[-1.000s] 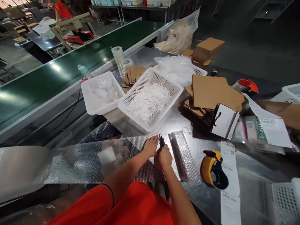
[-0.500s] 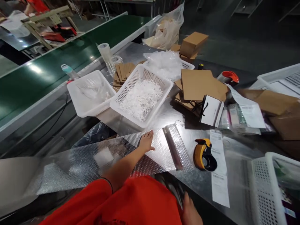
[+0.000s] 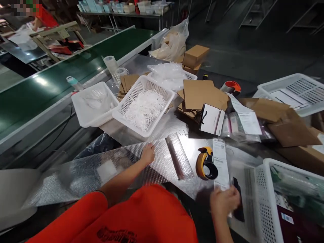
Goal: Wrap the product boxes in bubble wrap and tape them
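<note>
My left hand (image 3: 148,154) rests on a long sheet of bubble wrap (image 3: 162,158), its fingers curled in against the plastic. The sheet runs leftward off the table, and its right end is rolled or folded over. My right hand (image 3: 224,201), slightly blurred, is closed at the table's front edge, over the lower end of a printed paper strip (image 3: 221,165). Just beside its fingers is a flat black object (image 3: 238,202) whose kind I cannot make out. A yellow and black tape dispenser (image 3: 206,164) stands between the hands.
White baskets hold shredded paper (image 3: 145,108) and clear plastic (image 3: 97,101). Flattened cardboard (image 3: 205,94), a white box (image 3: 212,119) and bagged goods lie behind. A full basket (image 3: 268,202) stands right. A green conveyor (image 3: 83,57) runs at left, with another person beyond.
My left hand has gone from flat and spread to curled fingers on the bubble wrap. My right hand has risen from beside my body to above the paper strip. The view has shifted right.
</note>
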A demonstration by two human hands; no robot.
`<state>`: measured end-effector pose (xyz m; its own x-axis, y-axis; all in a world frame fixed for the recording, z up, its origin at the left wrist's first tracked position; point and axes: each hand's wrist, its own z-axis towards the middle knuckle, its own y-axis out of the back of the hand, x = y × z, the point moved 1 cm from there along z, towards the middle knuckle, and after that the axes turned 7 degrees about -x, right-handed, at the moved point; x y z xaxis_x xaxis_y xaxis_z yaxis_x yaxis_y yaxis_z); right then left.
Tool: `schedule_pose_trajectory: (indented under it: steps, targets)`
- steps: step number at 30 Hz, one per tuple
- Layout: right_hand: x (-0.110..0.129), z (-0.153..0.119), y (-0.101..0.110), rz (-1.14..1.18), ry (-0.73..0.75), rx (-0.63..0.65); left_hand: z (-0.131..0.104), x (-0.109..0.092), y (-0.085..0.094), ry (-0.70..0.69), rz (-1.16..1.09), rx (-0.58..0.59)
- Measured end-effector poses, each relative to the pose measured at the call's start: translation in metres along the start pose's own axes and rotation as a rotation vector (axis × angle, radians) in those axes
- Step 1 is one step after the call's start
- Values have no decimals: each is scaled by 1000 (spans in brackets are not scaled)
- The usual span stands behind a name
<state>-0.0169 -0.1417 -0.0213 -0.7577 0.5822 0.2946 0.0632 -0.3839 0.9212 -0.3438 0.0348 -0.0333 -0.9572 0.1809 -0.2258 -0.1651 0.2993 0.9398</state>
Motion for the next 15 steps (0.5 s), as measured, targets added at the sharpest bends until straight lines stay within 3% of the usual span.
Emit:
schedule_pose_trajectory:
  steps: [2, 4, 6, 8, 10, 13, 15]
  targets:
    - [39, 6, -7, 119, 221, 86, -5, -20, -4, 21, -37, -37]
    - [81, 11, -15, 191, 469, 292, -7, -37, -11, 75, -16, -34]
    - [114, 14, -23, 177, 590, 461, -9, -40, -16, 110, 21, -19]
    - [132, 17, -30, 139, 604, 553, -13, -27, -17, 79, 49, -7]
    - [137, 18, -34, 126, 581, 575, -19, 0, -11, 71, 66, -19]
    - [132, 18, -37, 139, 574, 565, -32, 39, 7, 203, 71, -65]
    - [129, 17, -38, 144, 577, 560, -38, 44, 14, 247, 1, -121]
